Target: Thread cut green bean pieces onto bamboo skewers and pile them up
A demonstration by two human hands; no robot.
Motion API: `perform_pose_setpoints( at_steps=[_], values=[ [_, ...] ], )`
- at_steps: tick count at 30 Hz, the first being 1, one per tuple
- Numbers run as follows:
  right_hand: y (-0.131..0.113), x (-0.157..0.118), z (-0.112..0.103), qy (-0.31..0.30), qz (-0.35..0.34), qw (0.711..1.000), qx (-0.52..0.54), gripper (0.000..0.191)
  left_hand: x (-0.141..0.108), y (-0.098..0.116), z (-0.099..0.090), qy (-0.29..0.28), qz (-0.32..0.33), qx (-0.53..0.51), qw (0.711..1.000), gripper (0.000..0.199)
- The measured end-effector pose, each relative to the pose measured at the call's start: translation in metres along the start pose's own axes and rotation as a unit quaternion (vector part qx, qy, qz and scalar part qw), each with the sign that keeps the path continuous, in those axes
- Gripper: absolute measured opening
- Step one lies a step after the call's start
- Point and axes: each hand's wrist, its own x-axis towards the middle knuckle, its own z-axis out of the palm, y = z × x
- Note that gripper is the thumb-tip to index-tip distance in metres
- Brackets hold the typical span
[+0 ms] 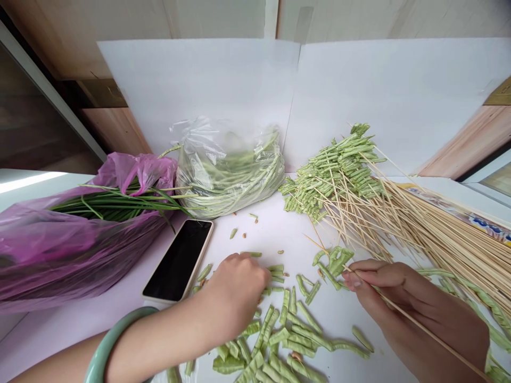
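My right hand pinches a thin bamboo skewer between thumb and fingertips. The stick slants from the lower right corner up past the fingertips. A small cluster of green bean pieces is at the skewer's upper end; whether they are threaded on it I cannot tell. My left hand, a green bangle around its wrist, is low over the table among cut green bean pieces. Its fingers curl down out of sight, and whatever they grip is hidden.
Skewered beans are heaped at the back right, beside a long bundle of bamboo skewers. A clear bag of long beans stands back centre. At left are a phone and a purple bag with green stalks.
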Motion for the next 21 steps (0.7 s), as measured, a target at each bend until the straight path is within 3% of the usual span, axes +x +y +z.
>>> perform_pose_setpoints(
  at_steps=[3,7,9,11,14,17,21],
  values=[
    [-0.001,-0.001,0.001,-0.009,0.006,1.0,0.021,0.008,0.004,-0.007,-0.004,0.007,-0.001,-0.003,1.0,0.022],
    [0.0,-0.004,0.0,-0.04,-0.005,0.999,0.031,0.007,0.018,-0.015,-0.006,0.075,0.007,-0.168,0.983,0.012],
    [0.001,-0.005,-0.001,-0.073,-0.026,0.996,0.041,0.009,0.024,-0.017,-0.005,0.081,0.018,-0.34,0.937,0.006],
    [0.002,-0.006,-0.002,-0.095,-0.047,0.993,0.052,0.011,0.028,-0.017,-0.003,0.083,0.021,-0.493,0.866,0.009],
    [0.003,-0.006,-0.003,-0.11,-0.07,0.99,0.051,0.013,0.029,-0.016,-0.003,0.1,0.018,-0.597,0.796,0.025],
    [0.002,-0.005,-0.003,-0.147,-0.082,0.984,0.063,0.013,0.027,-0.013,-0.003,0.1,0.013,-0.623,0.775,0.035],
    [0.0,-0.005,-0.003,-0.158,-0.087,0.981,0.076,0.016,0.026,-0.011,-0.003,0.099,0.011,-0.626,0.773,0.035]
  ],
)
